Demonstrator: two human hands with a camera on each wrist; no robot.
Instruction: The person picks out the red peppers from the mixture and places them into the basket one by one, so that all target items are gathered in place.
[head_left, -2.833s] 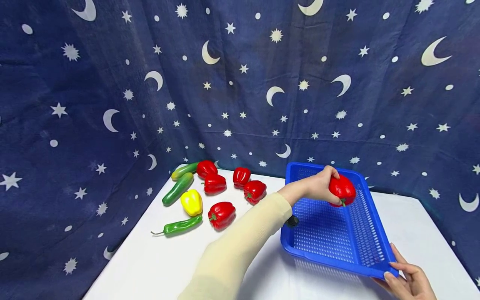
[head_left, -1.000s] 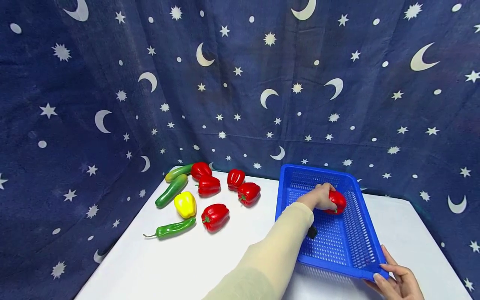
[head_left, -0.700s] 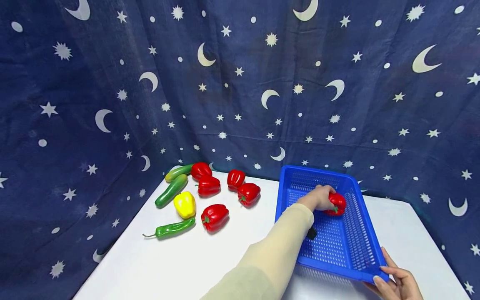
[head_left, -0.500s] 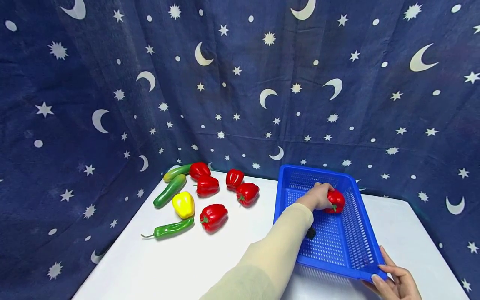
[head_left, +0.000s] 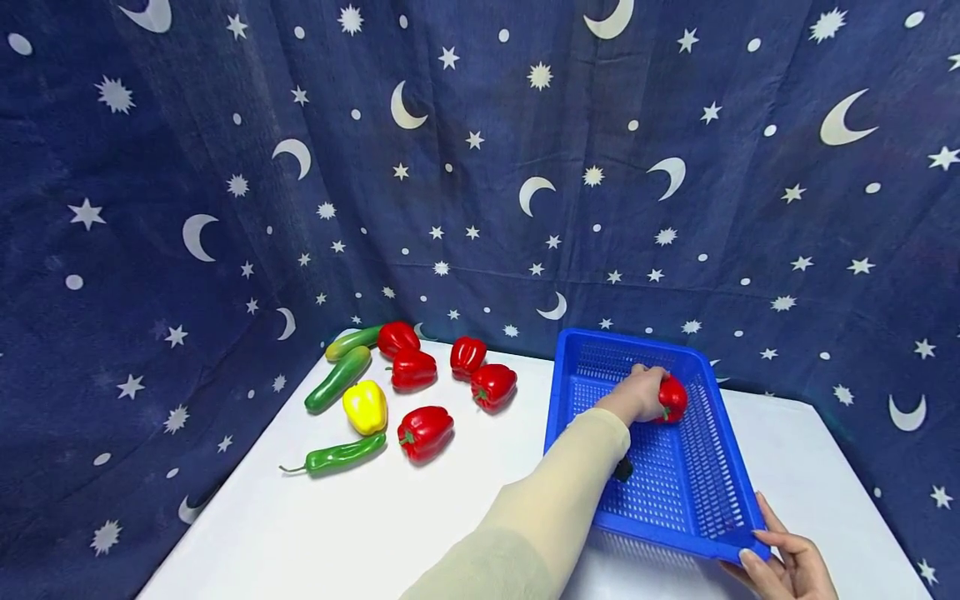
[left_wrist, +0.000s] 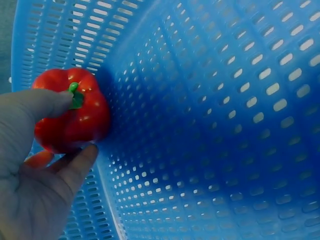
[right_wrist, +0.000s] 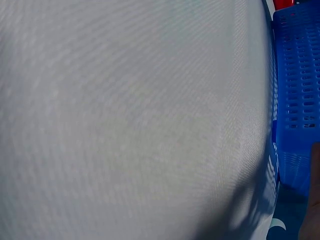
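Note:
My left hand (head_left: 641, 393) reaches into a blue perforated plastic basket (head_left: 675, 537) and grips a red bell pepper (head_left: 674, 401) near the basket's right wall. In the left wrist view, the thumb lies by the green stem of the bell pepper (left_wrist: 85, 120) and the fingers curl beneath it. My right hand (head_left: 797, 568) pinches the basket's near right corner, thumb on the rim and fingers at the outer side. The right wrist view catches only a strip of that hand (right_wrist: 312, 200) beside the basket wall (right_wrist: 300, 70).
Several red bell peppers (head_left: 425, 433), a yellow bell pepper (head_left: 365, 407), a long green chili pepper (head_left: 345, 456) and two cucumbers (head_left: 338, 380) lie at the left on the white table (head_left: 330, 533). A dark blue curtain (head_left: 480, 167) with moons and stars hangs behind.
My left hand has lowered the red bell pepper from rim height down into the basket, and over the last second has barely moved. The right hand keeps its hold on the corner.

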